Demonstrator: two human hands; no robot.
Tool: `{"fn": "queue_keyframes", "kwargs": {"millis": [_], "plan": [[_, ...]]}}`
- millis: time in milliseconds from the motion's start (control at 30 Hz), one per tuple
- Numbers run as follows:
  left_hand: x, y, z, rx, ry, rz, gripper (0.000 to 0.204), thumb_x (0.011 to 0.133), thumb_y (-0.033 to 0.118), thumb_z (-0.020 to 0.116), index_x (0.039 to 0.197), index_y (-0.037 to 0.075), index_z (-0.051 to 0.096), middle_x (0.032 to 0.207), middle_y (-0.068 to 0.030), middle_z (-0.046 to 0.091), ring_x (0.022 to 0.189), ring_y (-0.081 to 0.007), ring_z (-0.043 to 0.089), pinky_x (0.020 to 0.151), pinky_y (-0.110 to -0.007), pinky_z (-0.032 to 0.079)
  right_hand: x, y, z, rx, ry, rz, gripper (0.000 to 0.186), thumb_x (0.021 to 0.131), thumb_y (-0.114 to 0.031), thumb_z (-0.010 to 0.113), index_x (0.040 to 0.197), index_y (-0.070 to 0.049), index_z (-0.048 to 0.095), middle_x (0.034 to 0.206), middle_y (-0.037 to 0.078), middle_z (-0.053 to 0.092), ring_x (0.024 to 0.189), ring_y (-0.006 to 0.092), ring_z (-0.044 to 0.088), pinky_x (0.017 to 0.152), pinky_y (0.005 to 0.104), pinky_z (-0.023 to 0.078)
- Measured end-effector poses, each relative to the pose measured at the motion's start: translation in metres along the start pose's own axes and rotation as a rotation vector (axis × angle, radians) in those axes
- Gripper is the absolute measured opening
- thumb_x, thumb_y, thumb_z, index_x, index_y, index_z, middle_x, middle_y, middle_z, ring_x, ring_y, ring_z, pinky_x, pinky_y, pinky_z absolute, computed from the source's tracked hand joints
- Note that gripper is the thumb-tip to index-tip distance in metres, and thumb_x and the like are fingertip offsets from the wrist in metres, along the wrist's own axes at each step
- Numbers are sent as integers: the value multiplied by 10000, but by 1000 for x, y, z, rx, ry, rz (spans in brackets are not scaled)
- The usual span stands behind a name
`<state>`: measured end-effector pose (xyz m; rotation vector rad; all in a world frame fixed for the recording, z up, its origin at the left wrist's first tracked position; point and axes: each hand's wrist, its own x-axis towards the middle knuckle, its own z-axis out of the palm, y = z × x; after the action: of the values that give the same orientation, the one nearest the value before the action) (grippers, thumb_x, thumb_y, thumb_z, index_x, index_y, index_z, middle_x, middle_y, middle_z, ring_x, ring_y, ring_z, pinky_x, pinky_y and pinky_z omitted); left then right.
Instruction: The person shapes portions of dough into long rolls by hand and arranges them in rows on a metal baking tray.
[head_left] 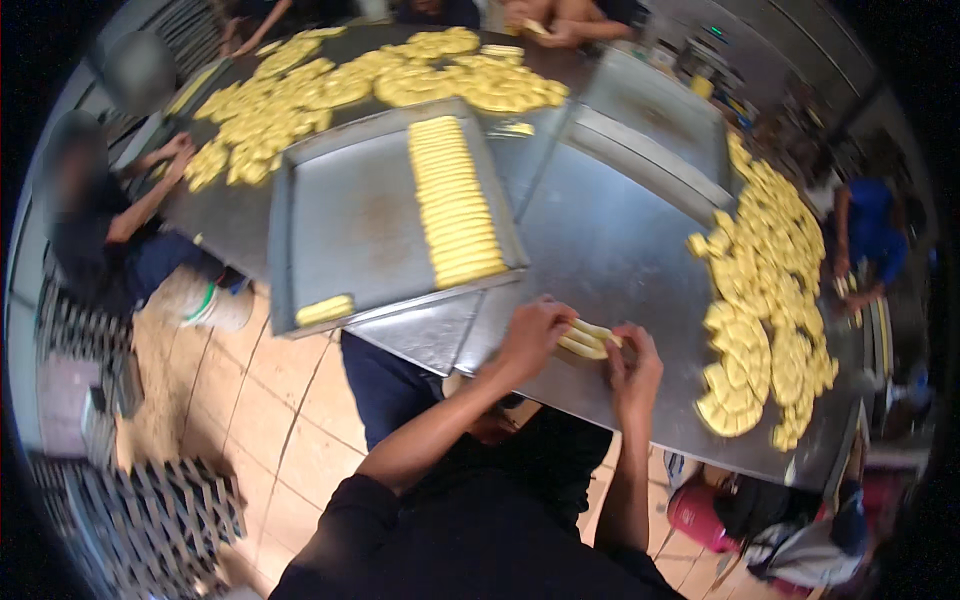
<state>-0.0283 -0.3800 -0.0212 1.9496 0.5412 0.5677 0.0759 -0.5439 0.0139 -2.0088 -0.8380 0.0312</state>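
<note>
My left hand (535,335) and my right hand (632,360) grip opposite ends of yellow dough strands (583,340) lying side by side, over the front edge of the steel table (560,230). Both hands' fingers are closed on the dough. Just behind and left of them is a large metal tray (350,210) with a long column of shaped yellow dough pieces (450,200) along its right side and a short piece (323,310) at the near left corner. A heap of cut dough pieces (750,300) lies to the right of my right hand.
More cut dough (280,100) covers the table's far side. A second tray (655,110) sits behind. Several co-workers surround the table, one at left (90,210), one in blue (865,230) at right. A white bucket (215,295) and stacked slatted racks (130,510) stand at left.
</note>
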Motion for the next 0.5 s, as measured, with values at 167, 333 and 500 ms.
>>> {"fn": "queue_keyframes", "kwargs": {"millis": [167,333,500], "plan": [[-9,13,4,-176,29,-84,289,938,87,709,1222,41,691,1083,-140,732,1015,-272,718,915,-389,567,22,-77,-47,-204,-315,-142,147,926,17,715,1066,8,672,962,182,744,770,296,744,721,337,579],[-31,39,-24,-973,192,-86,452,1023,165,669,1454,66,575,1197,-95,731,1135,-175,689,1004,-342,566,44,-151,-59,-58,-398,-280,198,910,60,709,1104,22,718,967,161,749,820,230,753,736,310,578],[-72,42,-143,-770,71,-242,387,1016,130,675,1384,12,649,1207,-90,742,1009,-148,720,903,-295,595,61,-170,-22,-54,-477,-397,247,908,53,720,1143,-4,770,991,146,759,845,174,725,738,284,569]]}}
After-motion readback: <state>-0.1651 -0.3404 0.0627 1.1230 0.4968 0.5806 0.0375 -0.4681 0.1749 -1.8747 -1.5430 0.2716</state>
